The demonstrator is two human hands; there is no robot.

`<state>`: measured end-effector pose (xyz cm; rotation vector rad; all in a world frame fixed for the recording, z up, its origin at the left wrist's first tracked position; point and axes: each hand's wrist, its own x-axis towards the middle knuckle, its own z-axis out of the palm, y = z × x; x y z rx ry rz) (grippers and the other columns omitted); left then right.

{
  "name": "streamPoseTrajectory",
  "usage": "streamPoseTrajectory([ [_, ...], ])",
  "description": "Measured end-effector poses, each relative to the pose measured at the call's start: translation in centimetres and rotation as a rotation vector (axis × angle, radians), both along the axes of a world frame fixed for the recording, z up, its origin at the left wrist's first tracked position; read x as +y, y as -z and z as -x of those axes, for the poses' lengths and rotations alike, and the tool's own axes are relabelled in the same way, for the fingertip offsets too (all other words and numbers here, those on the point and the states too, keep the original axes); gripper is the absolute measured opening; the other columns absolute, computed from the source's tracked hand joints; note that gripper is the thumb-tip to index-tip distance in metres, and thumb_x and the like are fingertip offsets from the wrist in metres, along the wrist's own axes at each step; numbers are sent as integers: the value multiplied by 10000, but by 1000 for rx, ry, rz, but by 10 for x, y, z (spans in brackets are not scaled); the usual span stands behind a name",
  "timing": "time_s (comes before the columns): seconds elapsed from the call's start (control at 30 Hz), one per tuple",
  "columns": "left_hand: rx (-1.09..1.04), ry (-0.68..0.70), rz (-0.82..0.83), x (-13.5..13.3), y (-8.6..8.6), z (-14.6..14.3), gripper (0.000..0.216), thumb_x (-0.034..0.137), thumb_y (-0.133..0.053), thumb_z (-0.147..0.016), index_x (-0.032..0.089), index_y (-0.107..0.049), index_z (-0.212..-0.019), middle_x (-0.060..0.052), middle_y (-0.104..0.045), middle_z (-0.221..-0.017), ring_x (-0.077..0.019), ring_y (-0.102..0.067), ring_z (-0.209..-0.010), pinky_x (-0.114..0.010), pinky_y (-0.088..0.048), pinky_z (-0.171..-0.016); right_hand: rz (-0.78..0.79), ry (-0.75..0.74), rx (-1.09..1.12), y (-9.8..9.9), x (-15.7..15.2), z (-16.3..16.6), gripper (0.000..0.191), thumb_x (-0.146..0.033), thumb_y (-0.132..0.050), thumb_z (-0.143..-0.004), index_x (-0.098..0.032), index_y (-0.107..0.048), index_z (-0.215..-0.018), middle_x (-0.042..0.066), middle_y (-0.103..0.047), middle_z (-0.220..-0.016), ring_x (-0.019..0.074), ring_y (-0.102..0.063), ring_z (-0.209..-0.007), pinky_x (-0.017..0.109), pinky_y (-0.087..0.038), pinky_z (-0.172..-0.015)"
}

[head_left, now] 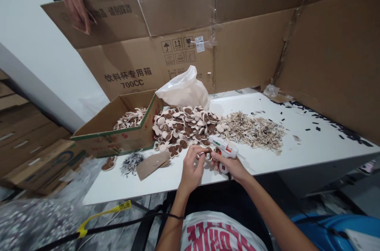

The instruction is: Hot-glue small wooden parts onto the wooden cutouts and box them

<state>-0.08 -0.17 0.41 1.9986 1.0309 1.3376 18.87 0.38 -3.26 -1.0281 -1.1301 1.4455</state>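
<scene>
Cardboard walls [252,49], printed in black with handling symbols and "700CC," rise behind a white table [299,160] in a room with ceiling lights, seen from where I sit at the far end of the head camera's feed. At far left, brown cartons [32,140] are stacked beside a white wall, while another person's hand [78,13] hangs over the cardboard's top edge. On the table's left side, a lone brown patch [109,163] lies just in front of an open green-edged box [113,142] partly filled with brown-and-cream pieces. Next come a small heap of black-and-white strips [131,164] and a flat kraft card [152,166]. A large pile of brown-and-cream fabric pieces [185,126] spreads beside the box, a white plastic bag [185,86] slumped behind it. At the table's near edge, in front of that pile, I see the left hand [192,164] pinching one brown piece with a small white tag [208,155] between thumb and fingers. Just beside it, the right hand [228,164] is closed around a white glue gun [224,147], its thumb extended to the tagged piece. Farther right lie a heap of cream cord loops [253,130], crumpled clear plastic [271,90] and scattered black strips [326,120]; below the table, at lower right, sits a blue object [341,229] I cannot identify.
</scene>
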Motion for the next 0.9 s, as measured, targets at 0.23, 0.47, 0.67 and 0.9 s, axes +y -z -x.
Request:
streamPoseTrajectory([
  [0.23, 13, -9, -10, 2, 3, 0, 179, 308, -596, -1038, 227, -746, -1093, -91, -686, -1066, -217, -648, -1004, -342, -524, -850, -16, 7, -17, -3, -2, -1, 497, -677, -819, -806, -185, -772, -861, 75, -751, -740, 206, -659, -617, 317, -498, -598],
  [0.47, 29, 15, -6, 1, 1, -1, 142, 292, -626, -1021, 229, -750, -1051, -87, -710, -1068, -213, -664, -997, -331, -530, -843, 6, -9, -29, -3, 0, 0, 520, -705, -798, -803, -187, -754, -813, 66, -734, -723, 190, -624, -585, 311, -488, -597],
  [0.67, 25, -16, -17, 2, 0, -2, 129, 288, -646, -1005, 231, -757, -974, -81, -728, -1032, -223, -677, -996, -345, -530, -853, 4, -27, -104, 1, 1, -3, 516, -700, -747, -855, -188, -764, -791, 55, -728, -692, 183, -623, -605, 295, -470, -620],
  [0.9, 3, -21, -8, 2, 1, -1, 113, 261, -643, -1000, 218, -739, -962, -76, -731, -1019, -219, -684, -988, -343, -525, -871, -23, -60, -176, -2, -2, -5, 536, -709, -712, -882, -195, -783, -751, 50, -707, -650, 188, -625, -622, 306, -480, -648],
])
